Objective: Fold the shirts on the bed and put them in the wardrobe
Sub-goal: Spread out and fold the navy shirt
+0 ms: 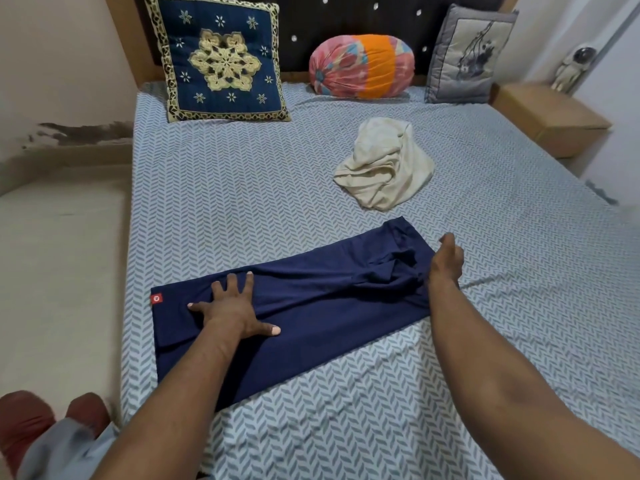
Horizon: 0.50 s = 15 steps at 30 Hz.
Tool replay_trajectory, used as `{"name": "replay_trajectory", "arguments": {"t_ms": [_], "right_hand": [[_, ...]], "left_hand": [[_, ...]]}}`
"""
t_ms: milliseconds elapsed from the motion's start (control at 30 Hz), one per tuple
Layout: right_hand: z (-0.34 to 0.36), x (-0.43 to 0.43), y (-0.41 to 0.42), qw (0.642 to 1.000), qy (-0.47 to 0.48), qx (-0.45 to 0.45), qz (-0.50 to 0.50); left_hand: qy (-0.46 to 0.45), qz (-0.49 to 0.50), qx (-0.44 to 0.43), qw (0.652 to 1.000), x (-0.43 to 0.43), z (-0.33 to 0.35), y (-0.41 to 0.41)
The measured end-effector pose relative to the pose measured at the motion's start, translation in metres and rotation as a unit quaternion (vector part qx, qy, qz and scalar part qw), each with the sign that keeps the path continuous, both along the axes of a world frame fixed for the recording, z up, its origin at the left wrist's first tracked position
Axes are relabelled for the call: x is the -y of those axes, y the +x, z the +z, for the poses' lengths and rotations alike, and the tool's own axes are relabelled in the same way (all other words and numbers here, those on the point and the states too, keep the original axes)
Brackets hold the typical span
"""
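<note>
While the navy shirt (311, 306) lies on the bed (225, 202) as a long narrow band, both hands are on it. The band runs across the near part of the bed from about 8 o'clock to about 2 o'clock, and a small red label (156, 298) sits at its 8 o'clock end. The left hand (232, 308) rests flat on the left half of the band, with the fingers spread wide, the thumb pointing to 3 o'clock and the palm pressing the cloth down. The right hand (446, 261) is at the 2 o'clock end, where the cloth is bunched into folds that gather toward it. This hand touches the cloth, but it is blurred and its fingers are turned away, so I cannot tell whether it pinches the cloth or only pushes it.

A cream shirt (384, 164) lies crumpled in a heap on the bed at 12 o'clock from the right hand, near the navy shirt but apart from it. At the far end of the bed, at 12 o'clock, three cushions lean against the dark headboard (346, 15): a blue cushion (218, 60) with a pale star pattern at 11 o'clock, a round pink and orange bolster (362, 65) in the middle, and a grey cushion (465, 55) at 1 o'clock. A wooden bedside cabinet (550, 116) stands at 2 o'clock beside the bed, and a small astronaut figure (571, 69) stands upright on it
</note>
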State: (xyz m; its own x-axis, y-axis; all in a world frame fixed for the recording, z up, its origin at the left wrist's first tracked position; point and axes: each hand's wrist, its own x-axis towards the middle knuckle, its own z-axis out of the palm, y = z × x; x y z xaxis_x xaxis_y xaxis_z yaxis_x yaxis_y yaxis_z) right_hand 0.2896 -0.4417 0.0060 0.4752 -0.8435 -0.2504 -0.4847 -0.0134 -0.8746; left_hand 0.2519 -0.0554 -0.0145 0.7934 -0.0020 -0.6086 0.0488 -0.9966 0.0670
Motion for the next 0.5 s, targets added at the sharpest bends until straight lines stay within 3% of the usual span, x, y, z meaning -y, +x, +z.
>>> {"name": "replay_trajectory", "arguments": {"t_ms": [67, 133, 267, 333, 500], "right_hand": [[0.0, 0.002, 0.011, 0.999, -0.013, -0.002, 0.036], [-0.004, 0.002, 0.028, 0.989, -0.049, -0.06, 0.126], [-0.023, 0.009, 0.062, 0.911, -0.147, -0.207, 0.325], [-0.031, 0.012, 0.076, 0.904, -0.149, -0.196, 0.349], [-0.046, 0.025, 0.099, 0.936, -0.137, -0.145, 0.291]], "left_hand": [[0.002, 0.002, -0.002, 1.0, 0.001, -0.001, 0.001], [0.003, 0.004, -0.005, 1.0, 0.002, -0.002, 0.002], [0.009, 0.004, -0.004, 1.0, 0.002, -0.002, 0.005], [0.012, 0.005, 0.001, 1.0, 0.003, -0.003, 0.006], [0.01, 0.007, 0.011, 1.0, 0.004, -0.005, 0.01]]}}
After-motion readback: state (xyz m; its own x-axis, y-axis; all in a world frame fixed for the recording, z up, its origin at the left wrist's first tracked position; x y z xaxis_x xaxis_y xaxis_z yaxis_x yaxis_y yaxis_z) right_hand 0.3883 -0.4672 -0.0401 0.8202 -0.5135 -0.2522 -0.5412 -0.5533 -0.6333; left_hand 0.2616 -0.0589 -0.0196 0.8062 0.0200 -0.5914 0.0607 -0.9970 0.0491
